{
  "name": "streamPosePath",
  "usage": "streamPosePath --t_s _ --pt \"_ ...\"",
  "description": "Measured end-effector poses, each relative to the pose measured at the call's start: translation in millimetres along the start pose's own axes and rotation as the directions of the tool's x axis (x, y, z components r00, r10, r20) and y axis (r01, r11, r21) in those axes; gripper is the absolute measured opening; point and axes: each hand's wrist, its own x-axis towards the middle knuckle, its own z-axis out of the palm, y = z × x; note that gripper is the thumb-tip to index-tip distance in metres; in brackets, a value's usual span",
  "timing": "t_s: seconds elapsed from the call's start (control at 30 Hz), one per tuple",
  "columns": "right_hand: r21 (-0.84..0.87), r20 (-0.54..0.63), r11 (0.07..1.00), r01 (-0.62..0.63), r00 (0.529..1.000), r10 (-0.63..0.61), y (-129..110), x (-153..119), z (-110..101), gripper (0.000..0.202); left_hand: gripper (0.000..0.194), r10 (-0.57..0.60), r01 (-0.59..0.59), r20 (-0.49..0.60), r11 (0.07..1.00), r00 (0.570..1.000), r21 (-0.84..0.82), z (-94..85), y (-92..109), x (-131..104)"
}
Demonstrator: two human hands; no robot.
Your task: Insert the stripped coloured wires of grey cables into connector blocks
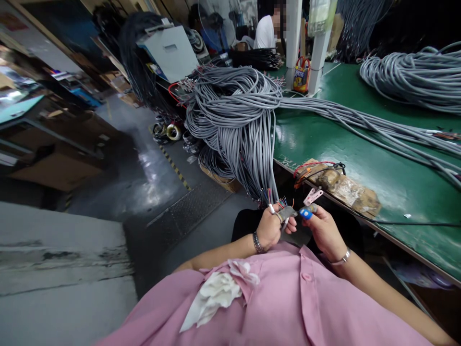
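My left hand (270, 228) is closed round the end of a grey cable, and thin coloured wires (283, 203) fan out above its fingers. Grey covering wraps the left thumb. Close by on the right, my right hand (325, 232) is pinched, with a blue cover (306, 214) on the thumb and a greyish one on the index finger. Whatever lies between those fingertips is too small to make out. A big bundle of grey cables (248, 125) hangs over the table edge just beyond my left hand.
The green table (363, 163) carries a worn wooden block (345, 187) along its front edge, with a pink clip (312, 196) beside it. A coil of grey cable (414, 79) lies at the back right. A person in white (265, 32) is behind the table.
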Motion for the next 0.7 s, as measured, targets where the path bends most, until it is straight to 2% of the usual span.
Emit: streamPosePath --t_s 0.1,0.2,0.27,0.37,0.43,0.53,0.7 --pt "0.052 0.040 0.998 -0.032 0.999 0.030 2 2 -4 0.017 0.037 0.009 -0.009 0.008 1.000 1.000 0.000 1.2 3 -1" --pt "0.227 0.073 0.968 -0.104 0.993 0.090 1 9 -12 0.017 0.034 0.019 -0.019 0.046 1.000 0.999 0.009 2.3 7 -3" --pt "0.331 0.084 0.930 -0.161 0.986 0.141 -3 16 -18 0.028 0.032 0.017 -0.018 0.075 1.000 0.997 0.018 4.5 10 -3" --pt "0.338 0.146 0.920 -0.199 0.977 0.158 -11 26 -21 0.047 0.031 0.003 -0.008 0.121 0.999 0.993 0.045 10.3 15 -1" --pt "0.298 0.164 0.939 -0.170 0.978 0.125 -17 30 -18 0.045 0.031 -0.007 -0.001 0.139 0.998 0.990 0.060 14.6 18 2" --pt "0.283 0.107 0.953 -0.113 0.991 0.086 -22 32 -9 0.037 0.032 -0.014 0.003 0.144 0.997 0.990 0.078 18.7 18 4" --pt "0.349 -0.006 0.935 -0.065 0.997 0.071 -19 35 -2 0.029 0.030 -0.027 0.010 0.136 0.993 0.990 0.122 17.3 13 7"
